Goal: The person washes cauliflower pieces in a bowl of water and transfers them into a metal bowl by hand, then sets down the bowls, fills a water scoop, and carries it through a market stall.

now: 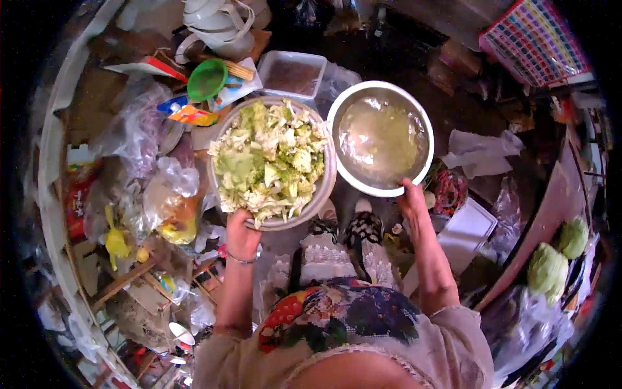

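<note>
My left hand (243, 236) grips the near rim of a round, pale basin (303, 220) heaped with chopped cauliflower (275, 165). Its fingers pass under the basin and are partly hidden. On the other side, my right hand (413, 198) is closed on the near rim of a white-rimmed washbasin (424, 170). Inside that one is cloudy, pale yellow-green water (381, 136) with light glinting off it. The two basins sit side by side, their rims touching or nearly so, in front of my body.
Behind the basins is a clear plastic tub (291, 74) with brown contents. A green bowl (207, 80), plastic bags (139, 123) and a white kettle (220, 29) crowd the left. A white board (466, 227) and green cabbage-like vegetables (547, 269) lie at right.
</note>
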A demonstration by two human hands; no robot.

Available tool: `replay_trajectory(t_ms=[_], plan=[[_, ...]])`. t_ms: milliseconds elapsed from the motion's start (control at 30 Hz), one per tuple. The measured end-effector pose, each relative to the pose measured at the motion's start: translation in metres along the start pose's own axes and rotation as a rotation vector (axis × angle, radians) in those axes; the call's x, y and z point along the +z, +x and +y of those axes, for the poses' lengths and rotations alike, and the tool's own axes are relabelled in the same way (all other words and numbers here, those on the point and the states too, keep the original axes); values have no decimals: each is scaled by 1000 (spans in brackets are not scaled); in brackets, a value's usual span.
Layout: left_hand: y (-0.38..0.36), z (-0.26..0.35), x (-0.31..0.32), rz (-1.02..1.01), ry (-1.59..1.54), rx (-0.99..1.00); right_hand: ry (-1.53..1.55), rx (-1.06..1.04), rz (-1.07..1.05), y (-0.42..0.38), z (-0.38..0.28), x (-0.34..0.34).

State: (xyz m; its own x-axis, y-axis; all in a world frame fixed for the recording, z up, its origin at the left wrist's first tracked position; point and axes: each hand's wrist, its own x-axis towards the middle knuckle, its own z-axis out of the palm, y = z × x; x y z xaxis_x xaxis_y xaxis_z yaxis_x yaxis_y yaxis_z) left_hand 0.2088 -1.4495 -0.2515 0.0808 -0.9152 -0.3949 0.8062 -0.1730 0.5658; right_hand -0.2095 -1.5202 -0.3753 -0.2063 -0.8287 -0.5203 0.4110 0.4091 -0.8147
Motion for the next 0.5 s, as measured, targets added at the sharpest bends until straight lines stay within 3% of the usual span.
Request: replay_trajectory(t_ms=[133, 233, 300, 367, 433, 467, 500], plan=[[2, -9, 1, -20, 24, 58, 98, -91, -15, 17, -15, -6], [2, -18, -7, 25, -17, 51, 22, -44, 10, 34, -23, -18], [6, -39, -37, 34, 243, 205, -15, 5, 42, 50, -28, -21], [11, -46, -43, 171, -39, 20, -27, 24, 47, 49, -35, -25], [-1, -51, -36, 33, 408, 231, -14, 39, 28, 63, -37, -29], [-2, -56, -22, 195, -89, 17, -23, 53, 28, 69, -36, -38], [-3, -58, -17, 214, -96, 22, -75, 97, 59, 76, -37, -47]])
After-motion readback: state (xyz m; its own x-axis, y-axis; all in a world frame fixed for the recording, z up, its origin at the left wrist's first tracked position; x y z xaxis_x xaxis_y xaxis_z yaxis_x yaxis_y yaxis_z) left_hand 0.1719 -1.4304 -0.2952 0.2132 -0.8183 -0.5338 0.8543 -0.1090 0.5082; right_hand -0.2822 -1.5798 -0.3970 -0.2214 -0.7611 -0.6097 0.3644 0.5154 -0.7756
